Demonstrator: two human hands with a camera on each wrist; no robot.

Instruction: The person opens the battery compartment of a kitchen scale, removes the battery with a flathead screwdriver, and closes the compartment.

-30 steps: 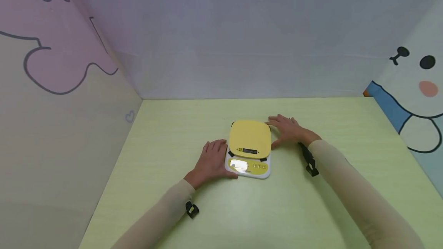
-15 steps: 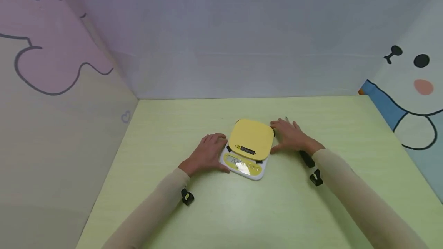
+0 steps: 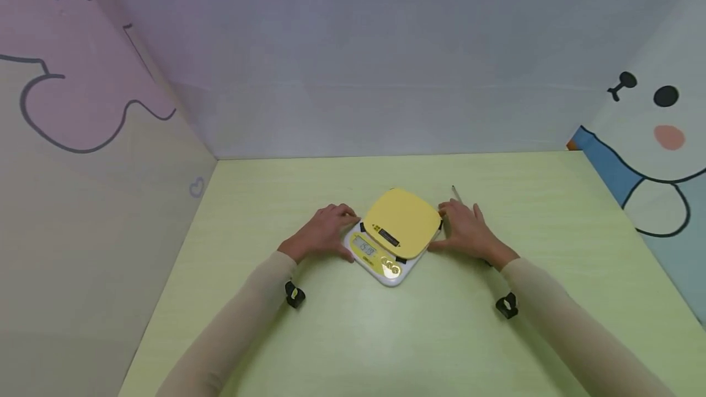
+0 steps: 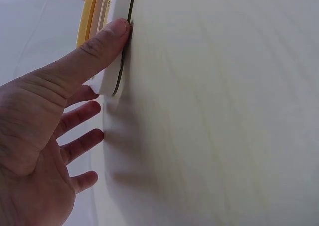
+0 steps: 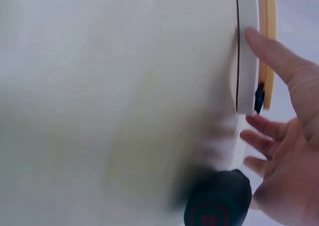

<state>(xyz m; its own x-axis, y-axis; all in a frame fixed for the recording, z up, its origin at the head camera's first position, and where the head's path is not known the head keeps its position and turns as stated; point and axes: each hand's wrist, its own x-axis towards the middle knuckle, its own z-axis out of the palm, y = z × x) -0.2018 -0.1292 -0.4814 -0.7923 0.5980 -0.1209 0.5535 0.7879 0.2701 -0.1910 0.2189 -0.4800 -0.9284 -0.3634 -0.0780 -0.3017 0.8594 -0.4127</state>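
Note:
In the head view a kitchen scale (image 3: 402,223), yellow plate over a white base, sits turned at an angle on the table, its lit display facing front-left. My left hand (image 3: 318,236) holds its left corner between thumb and forefinger; in the left wrist view the thumb (image 4: 107,42) presses the white side while the other fingers spread behind. At the right corner, my right hand (image 3: 466,230) does likewise, its thumb (image 5: 271,49) against the base in the right wrist view. Most fingertips behind the scale are hidden in the head view.
A thin metal rod (image 3: 455,193) pokes out beyond my right hand. A black rounded end with a red ring (image 5: 217,201) lies below that hand, perhaps the handle of the same tool. The pale table (image 3: 353,336) meets printed cloth walls at the back and sides.
The scale has rotated clockwise, its display swinging from the front to the front-left. My left hand moved away and leftward, my right hand slightly nearer and rightward; more of the rod shows.

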